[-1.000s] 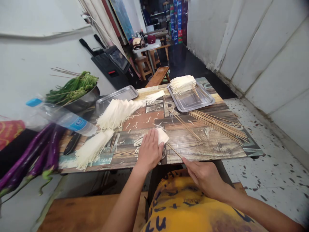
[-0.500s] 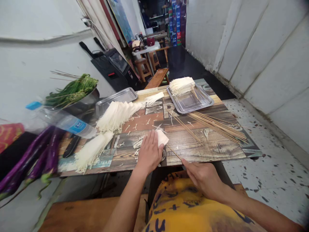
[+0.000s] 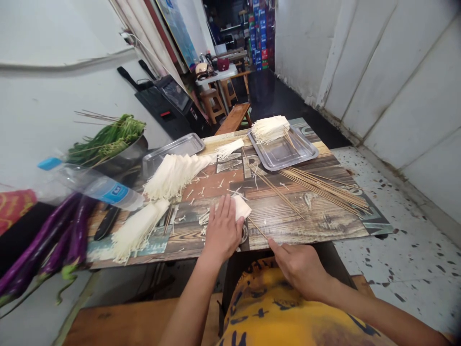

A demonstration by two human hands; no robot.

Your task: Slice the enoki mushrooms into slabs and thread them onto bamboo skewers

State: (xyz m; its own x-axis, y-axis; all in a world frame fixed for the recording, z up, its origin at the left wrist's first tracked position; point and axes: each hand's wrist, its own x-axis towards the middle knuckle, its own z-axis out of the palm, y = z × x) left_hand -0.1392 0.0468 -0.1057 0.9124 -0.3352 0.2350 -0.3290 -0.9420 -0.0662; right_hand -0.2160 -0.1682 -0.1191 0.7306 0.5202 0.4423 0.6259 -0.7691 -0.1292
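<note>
My left hand (image 3: 224, 227) lies flat over a small bunch of enoki mushrooms (image 3: 242, 207), pressing it on the table (image 3: 309, 204). A thin skewer (image 3: 258, 228) runs from the bunch's right end to my right hand (image 3: 297, 263), whose fingers pinch its near end at the table's front edge. Left of my hands lie a large pile of enoki (image 3: 175, 174) and another bunch (image 3: 139, 229). A small bunch (image 3: 229, 148) rests farther back, with a skewer at its right end. Loose skewers (image 3: 324, 190) fan out at the right.
A metal tray (image 3: 284, 156) holds more enoki at the back; another tray (image 3: 192, 142) stands left of it. A bottle (image 3: 104, 187), a black-handled knife (image 3: 106, 224), eggplants (image 3: 77, 235) and a bowl of greens (image 3: 131, 151) occupy the left side.
My right hand has moved slightly left toward the bunch with the skewer, and less of the skewer shows between them. My left hand keeps its place on the bunch.
</note>
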